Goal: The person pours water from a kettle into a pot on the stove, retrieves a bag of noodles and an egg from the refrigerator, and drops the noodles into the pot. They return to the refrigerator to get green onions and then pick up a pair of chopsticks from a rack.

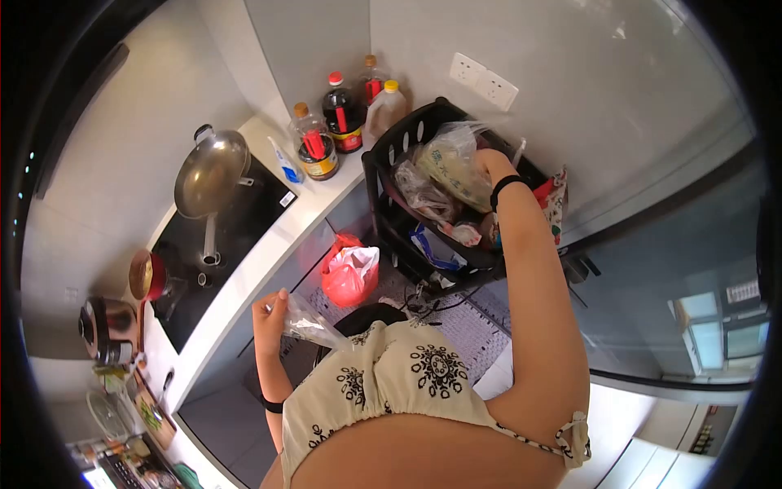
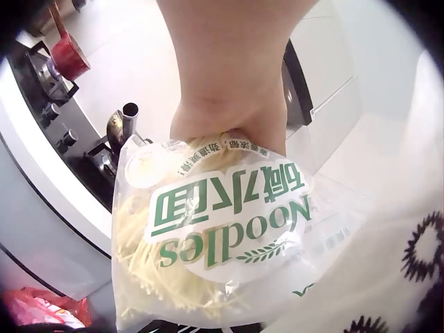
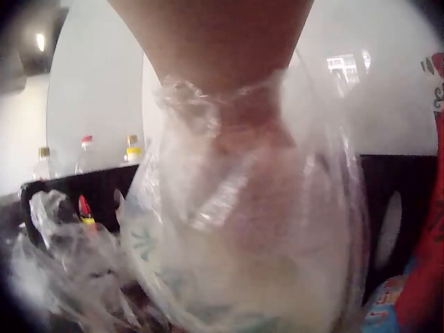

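A kitchen corner curves around me: the white counter (image 1: 275,251) runs down the left of the frame with the wok (image 1: 210,175) on the black hob (image 1: 259,210), and sauce bottles (image 1: 342,118) stand at upper centre. The black basket (image 1: 377,191) sits right of them, packed with bags.

My left hand (image 1: 270,316), left of centre, pinches the noodle bag (image 2: 229,232), which hangs in front of my patterned top (image 1: 432,367). My right hand (image 1: 490,165), upper right, is inside a clear bag with green print (image 1: 452,167) in the basket; film and blur hide my fingers, so I can't tell whether they grip anything.

The thin film lies close round my right wrist, so a quick pull could drag that whole bag up, or tear it. It could also catch the crumpled clear bag (image 1: 419,187) beside it and tip that out. On the left, if my pinch on the slick plastic slackened, the noodles could fall near the red bag (image 1: 350,279).
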A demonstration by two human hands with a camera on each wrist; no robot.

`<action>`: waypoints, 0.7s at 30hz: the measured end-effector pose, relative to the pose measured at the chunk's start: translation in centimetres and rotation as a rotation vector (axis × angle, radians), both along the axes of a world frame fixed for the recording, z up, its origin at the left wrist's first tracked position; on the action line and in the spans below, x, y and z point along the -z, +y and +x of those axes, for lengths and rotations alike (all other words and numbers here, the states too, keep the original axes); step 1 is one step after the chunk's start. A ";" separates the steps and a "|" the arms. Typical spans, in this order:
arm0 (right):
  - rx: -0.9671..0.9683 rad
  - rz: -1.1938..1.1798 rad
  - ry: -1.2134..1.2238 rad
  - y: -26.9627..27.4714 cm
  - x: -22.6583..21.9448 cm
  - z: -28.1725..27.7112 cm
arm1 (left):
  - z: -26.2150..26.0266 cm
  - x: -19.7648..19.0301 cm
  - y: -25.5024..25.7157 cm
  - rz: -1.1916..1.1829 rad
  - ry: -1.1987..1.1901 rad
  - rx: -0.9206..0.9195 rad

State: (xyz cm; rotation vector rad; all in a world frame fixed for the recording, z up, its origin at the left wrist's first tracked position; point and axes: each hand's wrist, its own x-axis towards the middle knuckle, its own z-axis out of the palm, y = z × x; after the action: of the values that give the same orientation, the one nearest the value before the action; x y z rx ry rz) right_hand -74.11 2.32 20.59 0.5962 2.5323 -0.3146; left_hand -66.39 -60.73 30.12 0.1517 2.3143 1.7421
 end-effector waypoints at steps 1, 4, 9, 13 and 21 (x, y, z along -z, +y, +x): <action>0.036 -0.005 0.023 -0.2 0.4 0.4 | 0.4 0.0 0.1 -0.005 -0.003 -0.019; 0.097 -0.009 0.086 -0.7 0.9 2.0 | 1.1 0.2 0.6 0.002 -0.039 -0.048; 0.103 -0.020 0.094 -0.7 1.0 3.2 | 1.5 0.4 1.7 -0.016 -0.012 -0.096; 0.105 -0.033 0.089 -0.9 0.6 3.8 | 1.5 0.7 2.3 0.009 0.006 -0.078; -0.127 0.135 0.092 1.5 2.4 3.4 | 1.8 0.7 2.5 -0.031 -0.032 -0.107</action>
State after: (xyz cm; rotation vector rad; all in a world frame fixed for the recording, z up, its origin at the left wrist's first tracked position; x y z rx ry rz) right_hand -70.71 3.86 18.15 0.4780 2.6811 -0.1293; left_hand -64.60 -58.19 29.45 -0.0047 2.3651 1.7434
